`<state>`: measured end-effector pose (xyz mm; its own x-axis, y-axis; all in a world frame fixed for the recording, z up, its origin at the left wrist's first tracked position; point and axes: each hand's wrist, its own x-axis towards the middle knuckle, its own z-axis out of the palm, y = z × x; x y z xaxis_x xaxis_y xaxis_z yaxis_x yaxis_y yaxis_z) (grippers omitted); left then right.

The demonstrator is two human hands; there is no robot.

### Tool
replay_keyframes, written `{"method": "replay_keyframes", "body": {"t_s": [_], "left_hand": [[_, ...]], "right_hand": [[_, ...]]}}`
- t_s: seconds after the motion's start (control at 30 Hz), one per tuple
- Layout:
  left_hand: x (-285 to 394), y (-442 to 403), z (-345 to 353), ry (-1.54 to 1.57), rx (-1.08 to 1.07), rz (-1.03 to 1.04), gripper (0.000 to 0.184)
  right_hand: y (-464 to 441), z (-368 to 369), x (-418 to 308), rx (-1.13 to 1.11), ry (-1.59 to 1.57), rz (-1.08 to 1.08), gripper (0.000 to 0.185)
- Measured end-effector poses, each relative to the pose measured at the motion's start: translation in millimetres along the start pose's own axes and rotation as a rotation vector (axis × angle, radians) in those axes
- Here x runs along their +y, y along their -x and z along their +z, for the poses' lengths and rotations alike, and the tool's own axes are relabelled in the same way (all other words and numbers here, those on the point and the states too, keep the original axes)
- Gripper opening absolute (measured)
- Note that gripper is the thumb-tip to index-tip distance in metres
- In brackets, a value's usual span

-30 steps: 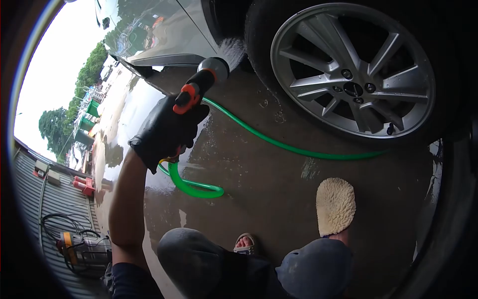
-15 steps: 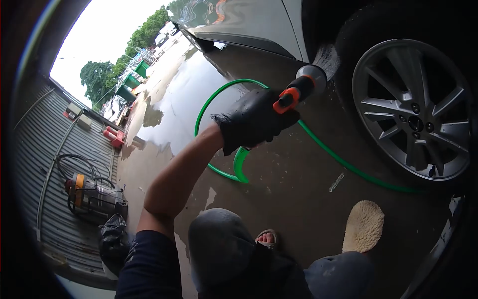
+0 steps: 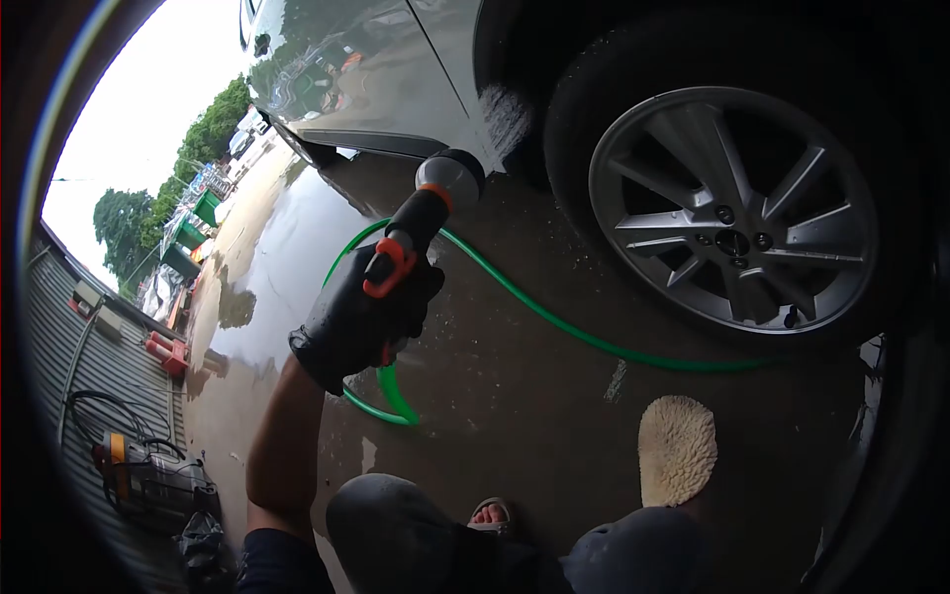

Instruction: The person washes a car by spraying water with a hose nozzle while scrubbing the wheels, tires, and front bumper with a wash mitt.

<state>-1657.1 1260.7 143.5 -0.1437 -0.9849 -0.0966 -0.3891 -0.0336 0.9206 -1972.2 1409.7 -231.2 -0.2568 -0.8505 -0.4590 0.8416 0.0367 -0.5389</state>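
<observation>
In a black glove, my left hand (image 3: pixel 371 317) is wrapped round a hose nozzle (image 3: pixel 421 213) with a grey head, black body and orange trim. The nozzle points up and to the right, at the car's wheel arch, where a whitish spray (image 3: pixel 505 121) shows. From below the hand runs a green hose (image 3: pixel 554 325), looping on the wet floor and reaching toward the tyre. To the right stands the car wheel (image 3: pixel 732 238) with a silver multi-spoke rim. My right hand is not visible. A fluffy cream wash mitt (image 3: pixel 678 450) shows just beyond my right knee; what is inside it I cannot tell.
The silver car's side (image 3: pixel 366 74) fills the top. At the left, a machine with a yellow band (image 3: pixel 129 465) and black hoses stands by a corrugated wall (image 3: pixel 45 337). A red object (image 3: pixel 166 353) lies farther along it. Puddles (image 3: pixel 267 287) spread over the ground.
My left hand and the nozzle have moved left and down in view, with the nozzle tipped more upward. The spray now meets the arch edge beside the door. The view has shifted right.
</observation>
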Motion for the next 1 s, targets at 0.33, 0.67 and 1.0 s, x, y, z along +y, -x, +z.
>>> {"method": "replay_keyframes", "body": {"t_s": [0.33,0.67,1.0], "left_hand": [[-13.2,126.7,5.9,-0.408,0.089,0.036,0.021],[-43.9,133.9,-24.8,-0.197,0.243,-0.056,0.018],[-50.8,93.3,-13.4,-0.214,0.083,-0.019,0.021]], "right_hand": [[-29.8,237.1,-128.0,-0.341,0.482,-0.697,0.059],[-69.9,532.2,-92.8,0.013,1.635,-1.145,0.061],[-315.2,312.9,104.9,-0.329,1.634,-0.679,0.048]]}}
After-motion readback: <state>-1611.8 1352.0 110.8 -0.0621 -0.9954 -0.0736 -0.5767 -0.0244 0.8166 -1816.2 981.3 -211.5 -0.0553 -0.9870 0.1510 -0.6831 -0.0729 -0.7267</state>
